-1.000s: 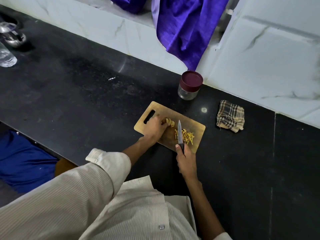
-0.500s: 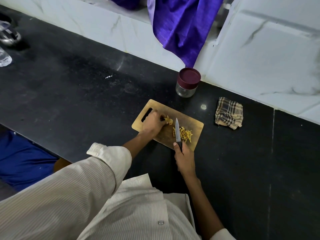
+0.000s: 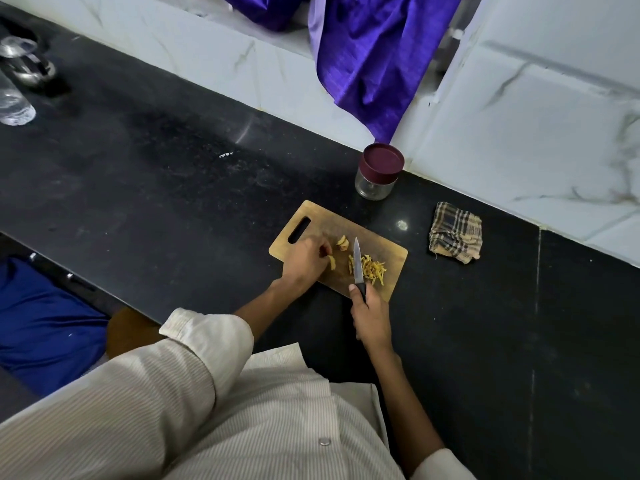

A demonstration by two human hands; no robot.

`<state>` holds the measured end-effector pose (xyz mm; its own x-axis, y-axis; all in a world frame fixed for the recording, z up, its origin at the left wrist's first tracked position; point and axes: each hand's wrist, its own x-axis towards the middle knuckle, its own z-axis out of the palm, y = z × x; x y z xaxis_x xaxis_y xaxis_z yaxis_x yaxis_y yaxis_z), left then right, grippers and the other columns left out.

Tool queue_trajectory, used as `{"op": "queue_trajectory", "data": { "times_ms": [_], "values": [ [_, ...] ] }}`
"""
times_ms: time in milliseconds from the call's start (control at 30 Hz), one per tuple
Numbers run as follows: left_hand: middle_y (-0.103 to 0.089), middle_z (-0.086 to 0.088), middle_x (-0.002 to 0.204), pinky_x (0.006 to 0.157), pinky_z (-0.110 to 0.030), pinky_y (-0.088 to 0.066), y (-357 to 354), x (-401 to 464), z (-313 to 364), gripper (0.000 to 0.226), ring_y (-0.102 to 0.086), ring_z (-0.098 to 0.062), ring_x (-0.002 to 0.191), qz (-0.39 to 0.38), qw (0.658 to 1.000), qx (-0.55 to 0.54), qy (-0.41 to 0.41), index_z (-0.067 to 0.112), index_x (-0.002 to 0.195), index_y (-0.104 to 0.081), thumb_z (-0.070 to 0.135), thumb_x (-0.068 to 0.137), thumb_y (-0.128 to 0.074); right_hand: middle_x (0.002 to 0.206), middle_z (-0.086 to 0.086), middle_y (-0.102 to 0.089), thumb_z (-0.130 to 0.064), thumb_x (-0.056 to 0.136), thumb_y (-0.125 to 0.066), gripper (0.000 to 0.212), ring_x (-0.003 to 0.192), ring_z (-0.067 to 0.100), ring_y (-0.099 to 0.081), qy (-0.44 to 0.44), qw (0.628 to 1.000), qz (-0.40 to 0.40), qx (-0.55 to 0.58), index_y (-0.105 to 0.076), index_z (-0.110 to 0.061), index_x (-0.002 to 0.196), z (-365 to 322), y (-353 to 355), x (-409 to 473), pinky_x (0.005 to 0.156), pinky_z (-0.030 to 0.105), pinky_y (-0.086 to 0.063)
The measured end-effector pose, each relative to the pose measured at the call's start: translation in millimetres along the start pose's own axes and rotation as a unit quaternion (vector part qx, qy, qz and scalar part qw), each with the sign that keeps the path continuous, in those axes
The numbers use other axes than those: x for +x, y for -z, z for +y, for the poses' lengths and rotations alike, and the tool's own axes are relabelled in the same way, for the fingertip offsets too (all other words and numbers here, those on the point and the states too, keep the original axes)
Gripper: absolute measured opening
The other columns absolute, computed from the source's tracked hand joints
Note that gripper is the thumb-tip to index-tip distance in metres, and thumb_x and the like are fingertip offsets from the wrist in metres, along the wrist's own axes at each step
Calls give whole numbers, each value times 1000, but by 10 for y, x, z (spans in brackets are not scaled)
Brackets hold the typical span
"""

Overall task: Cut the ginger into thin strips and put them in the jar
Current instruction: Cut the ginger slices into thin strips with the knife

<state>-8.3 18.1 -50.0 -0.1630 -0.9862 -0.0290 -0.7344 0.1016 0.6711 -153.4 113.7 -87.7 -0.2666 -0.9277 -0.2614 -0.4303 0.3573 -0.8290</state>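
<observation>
Broadly, plenty of open room across the dark worktop [image 3: 138,188] to the left and on the near right, closed off at the back by a pale marble wall. Next down, the cutting board [image 3: 322,220] lying askew, its near corner close to the worktop's front edge by the right wrist; likely to skate or pivot under hard chopping, with nothing seen beneath to hold it. Beyond the board's far edge, near but apart, the jar [image 3: 375,183] with its maroon lid [image 3: 382,157] on, close against the wall: needs opening before any strips go in, and could be tipped by a hurried reach, with a checked cloth [image 3: 455,232] to its right narrowing that corner. Right grip [image 3: 372,315] clenched round the black handle of the knife [image 3: 357,261], blade down on the board, tip pointing away, just beside the heap of cut strips [image 3: 374,268] on its right. Left grip [image 3: 304,263] curled over the board's left half, fingertips pinching a ginger slice [image 3: 331,262] just left of the blade; worth keeping knuckles forward, since a thin, slick slice may slip and bring fingers under the edge. Farther up, a small uncut ginger piece [image 3: 343,242] lying loose near the knife tip, apt to roll. Smallest of all, the strips themselves: light, easily scattered off the board's near-right edge during any scoop toward the jar.
</observation>
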Motion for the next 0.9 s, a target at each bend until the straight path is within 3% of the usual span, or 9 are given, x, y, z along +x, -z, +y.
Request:
{"op": "queue_trajectory", "data": {
  "times_ms": [133,300,400,500,600,700,833,900],
  "values": [
    [-65,-2,105,80,-26,-51,-24,-139,-68,23,-61,-14,92,-16,999,13,-36,14,93,-70,-2,87,-55,78,-3,-55,-43,101,-47,22,76,23,-59,4,1000,-1,-14,-57,-23,96,-29,4,-4,69,44,-54],
    [-65,-2,108,86,-30,-52,-31,-190,-141,26,-60,-14,96,-29,999,-18,-15,13,101,-70,-2,90,-51,78,-3,-56,-42,101,-47,20,76,24,-60,1,1000,2,-27,-56,-26,94,-61,15,-22,69,46,-55],
    [-66,0,104,84,-37,-55,-74,-218,-175,17,-62,-13,94,-22,999,-46,7,16,101,-69,9,91,-57,77,-4,-55,-42,101,-47,19,73,22,-58,-5,1000,0,-27,-53,-29,88,-79,21,-38,68,46,-53],
    [-63,3,104,78,-34,-55,-106,-291,-125,17,-62,-12,90,-9,999,-23,22,18,103,-66,27,89,-64,78,-5,-54,-43,100,-47,15,74,21,-55,-12,1000,-11,-17,-55,-31,94,-97,27,-40,66,40,-48],
    [-59,4,109,73,-36,-53,-148,-343,-48,29,-61,-15,88,4,999,41,22,18,105,-62,39,86,-67,79,-6,-53,-42,100,-47,13,72,15,-51,-20,1000,-16,-12,-55,-34,93,-124,37,-51,60,29,-41],
    [-58,3,116,73,-33,-51,-177,-351,15,30,-62,-17,91,4,997,75,21,18,109,-61,38,87,-64,78,-6,-52,-42,100,-47,14,68,12,-49,-30,999,-17,-9,-56,-33,95,-166,55,-71,56,26,-40],
    [-58,0,119,77,-36,-54,-136,-298,-3,33,-63,-20,95,14,998,59,11,25,122,-58,33,91,-61,76,4,-53,-39,103,-45,20,55,12,-48,-52,998,-47,-5,-57,-22,101,-259,126,-124,38,25,-38],
    [-58,1,119,80,-41,-55,-105,-271,-58,37,-62,-20,98,2,999,33,6,28,126,-56,31,90,-62,76,5,-53,-38,104,-43,23,51,11,-46,-69,995,-69,-9,-56,-19,104,-284,138,-165,37,24,-36]
  ]
}}
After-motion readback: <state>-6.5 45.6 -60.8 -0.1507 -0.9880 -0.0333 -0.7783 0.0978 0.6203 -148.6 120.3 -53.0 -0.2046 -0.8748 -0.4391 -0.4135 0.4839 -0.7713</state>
